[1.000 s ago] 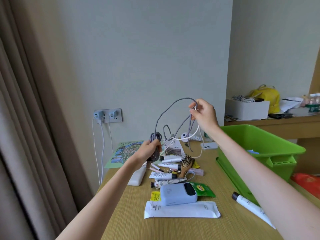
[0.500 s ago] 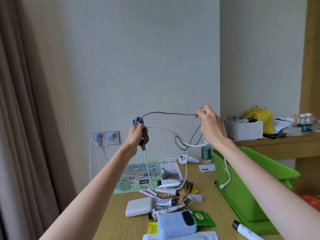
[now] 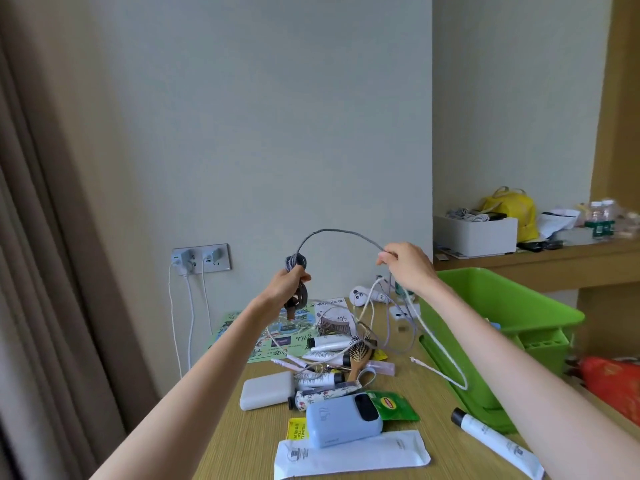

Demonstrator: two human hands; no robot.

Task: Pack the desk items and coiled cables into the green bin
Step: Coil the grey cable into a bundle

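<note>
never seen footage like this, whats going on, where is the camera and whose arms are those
No machine here: one wide-angle camera worn on a person's head looks down at their own bare arms. The left hand grips a coiled bundle of grey cable; the right hand pinches the same cable farther along, so it arches between them. On the wooden desk lie a white power bank, a blue gadget, a hairbrush, cream tubes and a trailing white cable. The green bin at the right is where everything should go.
</note>
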